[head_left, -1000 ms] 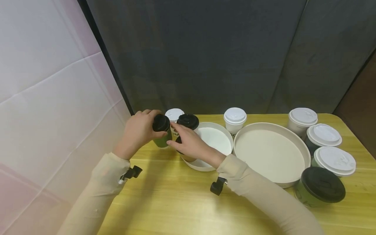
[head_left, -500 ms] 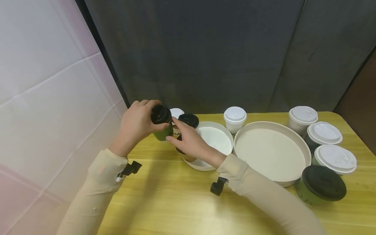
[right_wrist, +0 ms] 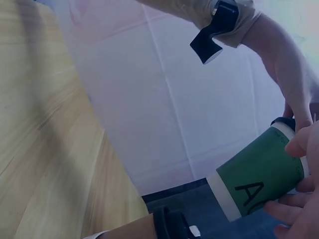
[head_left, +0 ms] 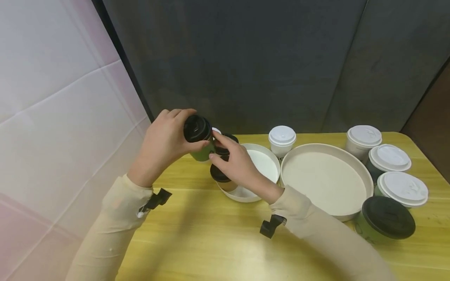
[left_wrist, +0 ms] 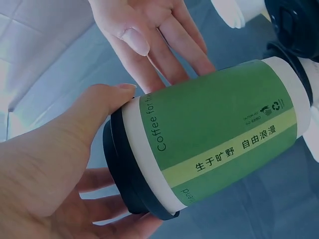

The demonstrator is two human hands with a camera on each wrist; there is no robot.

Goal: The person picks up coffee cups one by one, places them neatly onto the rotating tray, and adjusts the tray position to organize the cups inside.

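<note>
My left hand (head_left: pixel 163 142) grips a green paper coffee cup (head_left: pixel 203 153) around its black lid, thumb on the near side. In the left wrist view the cup (left_wrist: pixel 219 134) shows a pale stripe with printed characters. My right hand (head_left: pixel 240 162) is at the cup's right side. Its fingers reach along the cup fairly straight in the left wrist view, with fingertips at the green wall. The cup is raised over the table and leans slightly. Beneath the right hand, a brown cup with a black lid (head_left: pixel 220 173) stands in a small round tray (head_left: pixel 242 199).
Another black-lidded cup (head_left: pixel 230 138) is partly hidden behind the right hand. A white-lidded cup (head_left: pixel 282 136) stands behind the trays. To the right lies a large beige round tray (head_left: pixel 327 183), with several lidded cups, including a green one (head_left: pixel 372 228), along its right side.
My left hand has lifted the green cup upward and slightly right, to beside the small tray's cups. The right hand has followed it up, with its fingers staying at the cup's side.
</note>
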